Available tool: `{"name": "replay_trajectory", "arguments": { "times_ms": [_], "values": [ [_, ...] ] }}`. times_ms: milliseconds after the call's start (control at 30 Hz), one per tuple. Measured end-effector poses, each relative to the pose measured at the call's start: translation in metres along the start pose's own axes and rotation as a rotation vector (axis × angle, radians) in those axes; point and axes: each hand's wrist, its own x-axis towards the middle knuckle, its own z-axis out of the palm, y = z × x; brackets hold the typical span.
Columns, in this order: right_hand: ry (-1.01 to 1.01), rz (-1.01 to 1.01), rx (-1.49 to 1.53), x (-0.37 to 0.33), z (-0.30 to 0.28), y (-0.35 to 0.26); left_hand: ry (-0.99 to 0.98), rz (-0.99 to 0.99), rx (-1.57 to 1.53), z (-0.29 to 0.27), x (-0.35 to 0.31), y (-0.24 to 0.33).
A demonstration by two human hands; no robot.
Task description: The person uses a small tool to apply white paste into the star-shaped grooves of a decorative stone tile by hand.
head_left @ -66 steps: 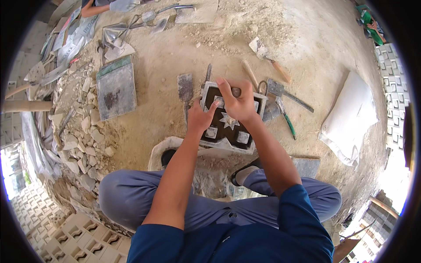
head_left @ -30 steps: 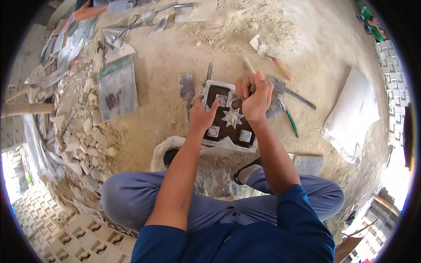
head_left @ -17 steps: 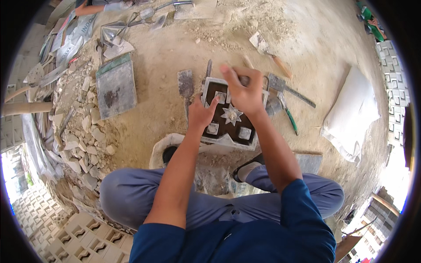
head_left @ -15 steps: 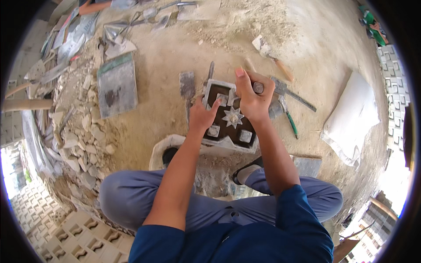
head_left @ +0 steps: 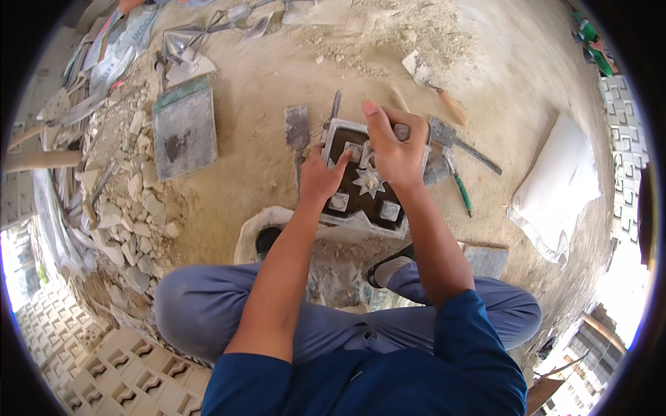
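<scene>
The left hand (head_left: 322, 175) braces a grey mould (head_left: 362, 208) just ahead of the shoes (head_left: 269, 239); the right hand (head_left: 401, 154) clamps a handle (head_left: 402, 131) over its upper right.
Left thumb and fingers stand apart; small strokes (thumb well aside) likely serve best. A green-handled tool (head_left: 463, 195) lies near the right edge; the gap toward the left-hand board (head_left: 195, 125) looks wider.

I count two hands of mine, left hand (head_left: 320, 177) and right hand (head_left: 401, 156), one rod (head_left: 401, 132), one rectangular tray (head_left: 371, 227), one star (head_left: 368, 182) and three visible square blocks (head_left: 389, 210). From the tray: one white sack (head_left: 555, 191) at three o'clock, two dark shoes (head_left: 266, 240), at eight and five.
</scene>
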Motion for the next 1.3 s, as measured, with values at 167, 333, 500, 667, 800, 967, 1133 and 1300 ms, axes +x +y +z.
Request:
{"name": "replay_trajectory", "arguments": {
  "times_ms": [167, 333, 500, 667, 800, 967, 1133, 1300],
  "values": [
    [-0.070, 0.057, -0.183, 0.005, 0.002, -0.001, -0.041, -0.036, -0.055, -0.002, -0.004, -0.002],
    [-0.120, -0.121, -0.192, -0.004, -0.005, 0.022, -0.019, -0.002, 0.034, -0.001, -0.002, 0.001],
    [0.018, -0.173, -0.184, -0.008, -0.005, 0.037, -0.035, -0.049, -0.042, -0.002, -0.001, 0.009],
    [0.020, 0.014, -0.046, -0.008, -0.005, 0.021, -0.038, -0.054, -0.042, -0.007, 0.000, -0.004],
    [0.014, -0.183, -0.134, -0.011, -0.009, 0.039, 0.027, -0.013, 0.100, 0.002, -0.001, 0.011],
    [0.102, -0.113, -0.024, -0.013, -0.002, 0.026, -0.032, -0.058, 0.006, -0.007, 0.002, 0.004],
    [-0.041, -0.061, -0.195, -0.002, -0.005, 0.038, 0.001, 0.028, 0.037, 0.000, -0.005, -0.007],
    [-0.013, -0.211, 0.180, 0.006, -0.027, -0.007, -0.015, -0.009, -0.010, -0.002, -0.004, 0.004]
  ]
}}
